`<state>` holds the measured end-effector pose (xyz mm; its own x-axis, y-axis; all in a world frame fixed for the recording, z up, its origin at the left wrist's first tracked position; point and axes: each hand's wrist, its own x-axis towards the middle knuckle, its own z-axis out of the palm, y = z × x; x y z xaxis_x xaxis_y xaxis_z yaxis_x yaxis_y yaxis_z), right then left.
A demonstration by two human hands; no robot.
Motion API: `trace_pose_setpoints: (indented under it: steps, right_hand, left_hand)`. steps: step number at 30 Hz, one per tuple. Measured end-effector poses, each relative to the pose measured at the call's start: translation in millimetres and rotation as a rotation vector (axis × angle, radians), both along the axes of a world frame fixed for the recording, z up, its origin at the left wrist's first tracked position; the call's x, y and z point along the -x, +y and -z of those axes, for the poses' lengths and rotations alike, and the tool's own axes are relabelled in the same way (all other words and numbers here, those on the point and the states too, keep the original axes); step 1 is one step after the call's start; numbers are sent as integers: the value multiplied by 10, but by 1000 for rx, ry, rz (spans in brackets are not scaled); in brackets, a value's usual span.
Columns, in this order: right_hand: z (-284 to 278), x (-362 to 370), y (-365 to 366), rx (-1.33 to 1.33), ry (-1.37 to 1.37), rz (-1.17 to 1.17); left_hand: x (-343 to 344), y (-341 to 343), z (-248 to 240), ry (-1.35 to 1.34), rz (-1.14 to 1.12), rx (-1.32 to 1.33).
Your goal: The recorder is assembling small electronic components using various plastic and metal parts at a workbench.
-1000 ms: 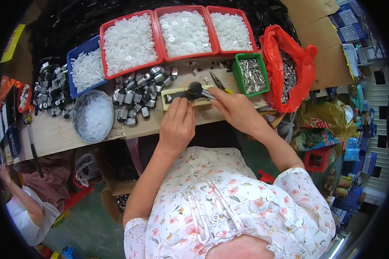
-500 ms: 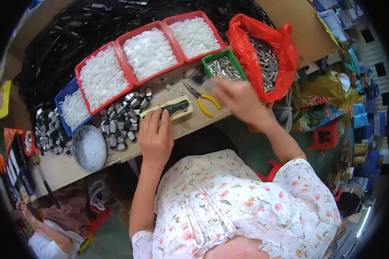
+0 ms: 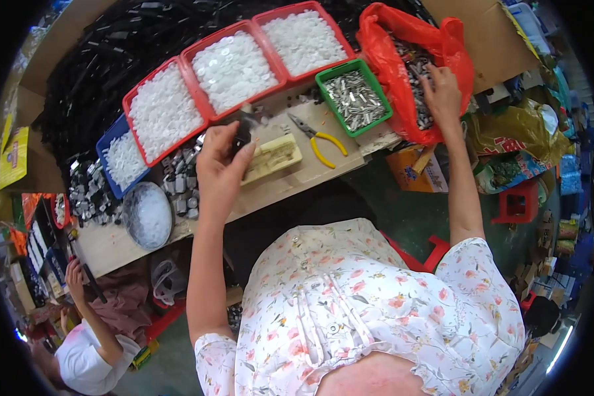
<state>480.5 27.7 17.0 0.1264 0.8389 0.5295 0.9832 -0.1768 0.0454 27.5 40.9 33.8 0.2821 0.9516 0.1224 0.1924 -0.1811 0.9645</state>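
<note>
My left hand pinches a black plastic part between thumb and fingers, above the left end of a cream block-shaped fixture. The fixture's recess shows bare. My right hand reaches into a red plastic bag full of small grey metal pieces. Its fingers are bent among the pieces, and I cannot make out whether they hold one. Yellow-handled pliers lie just right of the fixture. A green tray of small silver metal pins stands between the pliers and the bag.
Three red trays of small white plastic parts line the back, before a heap of black parts. At left are a blue tray, a round metal bowl and loose metal pieces. Another person sits lower left.
My left hand has lifted the black part out of the fixture. My right hand has moved from beside the green tray into the red bag. The view has shifted slightly.
</note>
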Motion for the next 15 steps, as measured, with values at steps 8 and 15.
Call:
trace_pose_setpoints:
  steps: [8, 15]
  right_hand:
    - [-591, 1224, -239, 2, 503, -366]
    - [-361, 1988, -433, 185, 542, -622]
  left_hand:
    - [138, 180, 64, -903, -65, 525]
    - [-31, 42, 7, -786, -240, 349]
